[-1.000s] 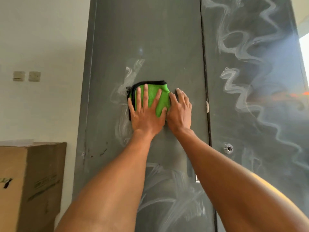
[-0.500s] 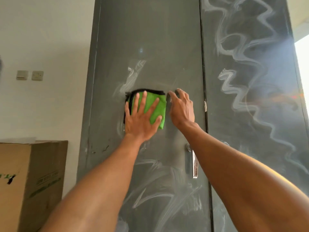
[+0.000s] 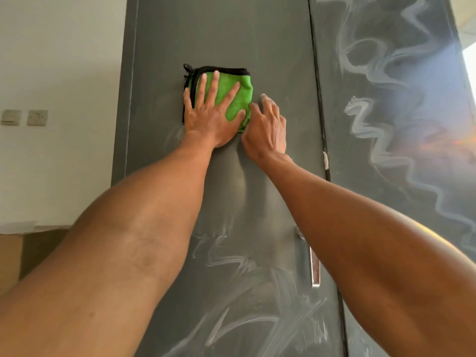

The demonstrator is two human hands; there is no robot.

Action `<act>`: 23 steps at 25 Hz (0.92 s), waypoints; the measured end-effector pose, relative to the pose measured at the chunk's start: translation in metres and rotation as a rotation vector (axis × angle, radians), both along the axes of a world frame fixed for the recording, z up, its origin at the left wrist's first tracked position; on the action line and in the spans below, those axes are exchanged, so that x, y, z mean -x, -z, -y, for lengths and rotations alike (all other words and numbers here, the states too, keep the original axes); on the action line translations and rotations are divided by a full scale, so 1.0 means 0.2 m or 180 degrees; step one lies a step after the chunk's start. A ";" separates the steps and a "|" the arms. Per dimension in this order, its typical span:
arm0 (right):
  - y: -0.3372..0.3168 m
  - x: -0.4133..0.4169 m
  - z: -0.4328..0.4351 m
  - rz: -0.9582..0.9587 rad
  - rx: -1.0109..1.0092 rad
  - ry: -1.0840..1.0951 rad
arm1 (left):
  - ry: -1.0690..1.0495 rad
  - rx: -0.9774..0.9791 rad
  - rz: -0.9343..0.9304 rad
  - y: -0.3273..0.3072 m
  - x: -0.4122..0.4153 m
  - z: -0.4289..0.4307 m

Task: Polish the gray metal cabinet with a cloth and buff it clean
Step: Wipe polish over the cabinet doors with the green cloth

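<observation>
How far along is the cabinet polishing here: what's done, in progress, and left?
Done: the upper left door looks even gray, without streaks. In hand: the left hand presses the green cloth flat on that door, the right hand resting on the door beside it. Left: white streaks across the lower left door by the handle, and wavy swirls down the right door.

Both bare arms reach forward and upward, nearly straight. The left hand [image 3: 211, 117] lies flat, palm pressed forward, its four fingers spread and straight, the thumb stretched out to the right. The right hand [image 3: 268, 130] sits just beside it, thumb side nearly touching the left thumb, fingers loosely bent with the tips forward, holding nothing.
</observation>
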State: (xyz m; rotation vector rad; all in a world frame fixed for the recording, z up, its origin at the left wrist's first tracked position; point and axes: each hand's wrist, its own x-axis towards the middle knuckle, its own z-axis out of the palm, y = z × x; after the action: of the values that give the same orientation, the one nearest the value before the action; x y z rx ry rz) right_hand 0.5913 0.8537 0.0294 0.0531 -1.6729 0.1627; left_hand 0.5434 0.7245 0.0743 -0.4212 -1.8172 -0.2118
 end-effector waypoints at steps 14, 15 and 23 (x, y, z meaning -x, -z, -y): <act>0.46 0.03 0.28 0.0796 -0.0038 0.0326 | -0.0083 -0.0155 0.0172 1.12 0.03 0.42; 0.45 0.03 0.29 0.0812 -0.0128 0.0372 | -0.0086 -0.0112 0.0141 1.10 0.05 0.44; 0.06 0.03 0.23 0.0815 -0.0319 0.0464 | -0.0070 -0.0288 0.0249 0.07 0.07 0.51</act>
State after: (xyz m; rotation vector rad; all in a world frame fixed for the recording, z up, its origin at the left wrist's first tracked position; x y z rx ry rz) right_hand 0.5859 0.8072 0.0170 -0.0154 -1.9324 -0.0263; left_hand 0.5290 0.6228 0.0605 -0.3328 -1.8801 -0.2977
